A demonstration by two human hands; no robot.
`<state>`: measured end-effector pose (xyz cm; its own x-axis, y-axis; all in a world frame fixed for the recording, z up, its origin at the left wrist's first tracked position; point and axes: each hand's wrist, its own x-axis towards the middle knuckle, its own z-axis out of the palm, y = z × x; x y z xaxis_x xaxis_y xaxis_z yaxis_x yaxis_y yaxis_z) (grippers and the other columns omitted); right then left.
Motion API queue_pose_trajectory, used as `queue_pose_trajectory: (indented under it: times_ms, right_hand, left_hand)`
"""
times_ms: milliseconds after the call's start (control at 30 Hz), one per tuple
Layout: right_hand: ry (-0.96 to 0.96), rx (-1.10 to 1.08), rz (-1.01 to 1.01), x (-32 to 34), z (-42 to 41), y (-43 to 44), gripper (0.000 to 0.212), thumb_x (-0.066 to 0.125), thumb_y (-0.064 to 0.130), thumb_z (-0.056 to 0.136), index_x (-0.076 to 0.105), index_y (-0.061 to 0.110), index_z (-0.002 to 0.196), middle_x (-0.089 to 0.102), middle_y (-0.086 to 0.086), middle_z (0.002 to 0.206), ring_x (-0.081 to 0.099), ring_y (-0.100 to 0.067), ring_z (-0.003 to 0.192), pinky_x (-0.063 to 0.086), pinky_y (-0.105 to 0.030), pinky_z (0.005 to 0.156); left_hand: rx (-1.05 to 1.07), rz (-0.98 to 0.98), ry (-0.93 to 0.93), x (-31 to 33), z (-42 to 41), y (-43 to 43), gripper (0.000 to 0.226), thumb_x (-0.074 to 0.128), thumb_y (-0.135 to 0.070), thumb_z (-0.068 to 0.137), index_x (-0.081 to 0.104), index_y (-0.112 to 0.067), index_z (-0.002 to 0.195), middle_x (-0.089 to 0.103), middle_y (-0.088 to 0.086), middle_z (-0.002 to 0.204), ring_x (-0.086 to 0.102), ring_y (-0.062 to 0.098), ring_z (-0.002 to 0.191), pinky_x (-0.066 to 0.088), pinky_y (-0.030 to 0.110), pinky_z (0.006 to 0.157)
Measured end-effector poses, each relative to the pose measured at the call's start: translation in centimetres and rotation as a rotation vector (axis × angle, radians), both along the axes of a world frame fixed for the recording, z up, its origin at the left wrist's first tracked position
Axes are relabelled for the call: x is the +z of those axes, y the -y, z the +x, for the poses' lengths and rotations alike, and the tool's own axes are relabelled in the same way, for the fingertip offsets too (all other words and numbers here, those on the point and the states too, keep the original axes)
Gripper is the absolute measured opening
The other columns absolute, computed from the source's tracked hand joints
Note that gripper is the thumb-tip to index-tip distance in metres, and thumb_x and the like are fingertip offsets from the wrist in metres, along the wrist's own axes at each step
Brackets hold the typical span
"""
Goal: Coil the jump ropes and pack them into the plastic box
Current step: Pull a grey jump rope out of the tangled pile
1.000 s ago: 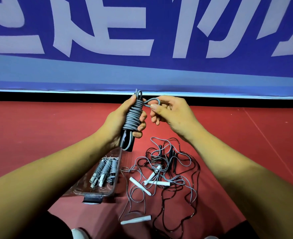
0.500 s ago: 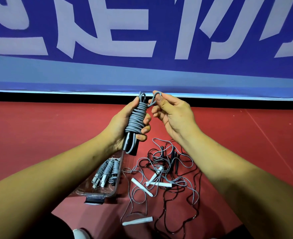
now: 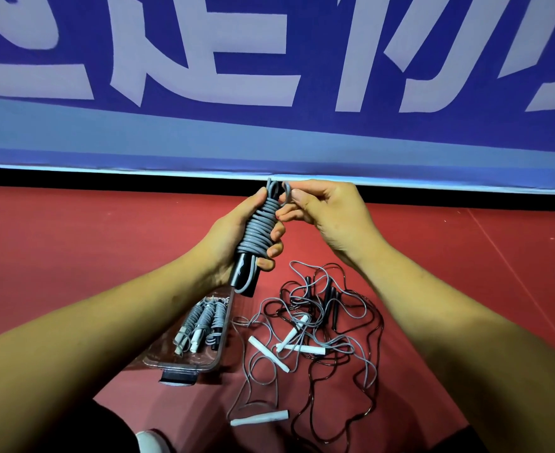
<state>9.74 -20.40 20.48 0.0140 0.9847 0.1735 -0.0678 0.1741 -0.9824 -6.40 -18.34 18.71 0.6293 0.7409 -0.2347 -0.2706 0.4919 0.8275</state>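
Left hand (image 3: 236,237): fingers (image 3: 274,235) curled round the coiled grey-cord jump rope with black handles (image 3: 258,230), held upright above the red floor (image 3: 106,240). Right hand (image 3: 328,217): fingers pinch the grey free cord loop (image 3: 287,191) at the coil top. The clear rectangular plastic box (image 3: 178,366) below holds three coiled ropes (image 3: 204,322). Tangled loose grey and black ropes (image 3: 318,322) lie just beside it.

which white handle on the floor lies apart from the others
The white handle nearest the person, lowest in view; the other three lie close together in the rope tangle.
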Motion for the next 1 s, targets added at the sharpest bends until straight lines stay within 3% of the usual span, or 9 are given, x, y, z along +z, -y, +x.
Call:
queue_pose_trajectory:
  times_ms: [133,300,433,633,767,900,1000]
  right_hand:
    - [0.143,-0.021,0.038,0.3,-0.1,0.3,0.014,0.062,0.001,0.090,0.070,0.005,0.102,0.070,-0.014,0.081,0.068,-0.015,0.071,0.056,-0.026,0.080]
    - [0.268,-0.131,0.077,0.1,0.1,0.2,0.014,0.060,0.001,0.091,0.072,0.007,0.089,0.065,-0.012,0.065,0.060,-0.017,0.059,0.054,-0.030,0.068]
    - [0.422,-0.138,0.092,0.0,0.3,0.4,0.016,0.058,0.009,0.094,0.073,0.002,0.093,0.062,-0.007,0.060,0.055,-0.012,0.054,0.049,-0.028,0.063]
    - [0.524,-0.158,0.111,0.4,0.8,0.3,0.013,0.063,0.012,0.090,0.074,0.015,0.083,0.059,0.002,0.054,0.051,-0.009,0.052,0.045,-0.028,0.058]
    - [0.600,-0.160,0.142,0.2,0.7,0.3,0.010,0.067,0.013,0.086,0.075,0.016,0.083,0.060,0.014,0.053,0.053,-0.005,0.054,0.048,-0.030,0.062]
    - [0.704,-0.152,0.134,0.3,0.8,0.2,0.009,0.067,0.010,0.084,0.075,0.010,0.080,0.064,0.008,0.060,0.060,-0.013,0.059,0.050,-0.033,0.065]
    - [0.814,-0.128,0.114,0.4,1.0,0.2,0.010,0.065,0.008,0.081,0.073,0.004,0.075,0.067,-0.009,0.064,0.063,-0.027,0.067,0.050,-0.037,0.065]
  left_hand:
    - [0.009,0.002,-0.016,-0.1,-0.1,-0.3,0.046,0.041,-0.054,0.097,0.057,-0.013,0.083,0.046,0.004,0.066,0.044,0.017,0.049,0.028,0.019,0.042]
    - [-0.019,0.001,-0.032,-0.3,0.3,0.1,0.040,0.044,-0.052,0.097,0.057,-0.014,0.093,0.045,0.007,0.068,0.043,0.019,0.049,0.033,0.018,0.041]
    - [-0.055,-0.005,-0.042,-0.4,0.2,0.2,0.038,0.043,-0.052,0.098,0.054,-0.016,0.105,0.044,0.007,0.067,0.043,0.020,0.049,0.036,0.019,0.040]
    - [-0.027,-0.021,0.000,-0.3,0.5,0.4,0.040,0.039,-0.054,0.099,0.054,-0.018,0.108,0.046,0.007,0.067,0.043,0.019,0.049,0.035,0.018,0.041]
    - [-0.004,-0.042,0.024,-0.5,0.7,0.3,0.043,0.039,-0.055,0.099,0.062,-0.020,0.091,0.046,0.006,0.067,0.043,0.019,0.050,0.037,0.019,0.042]
    - [0.019,0.012,-0.042,-0.9,0.6,0.3,0.040,0.041,-0.054,0.099,0.056,-0.017,0.100,0.047,0.008,0.069,0.045,0.021,0.051,0.040,0.023,0.045]
    - [0.001,0.115,-0.126,-0.8,0.7,0.3,0.030,0.043,-0.047,0.101,0.047,-0.019,0.111,0.048,0.012,0.069,0.047,0.022,0.050,0.042,0.026,0.045]
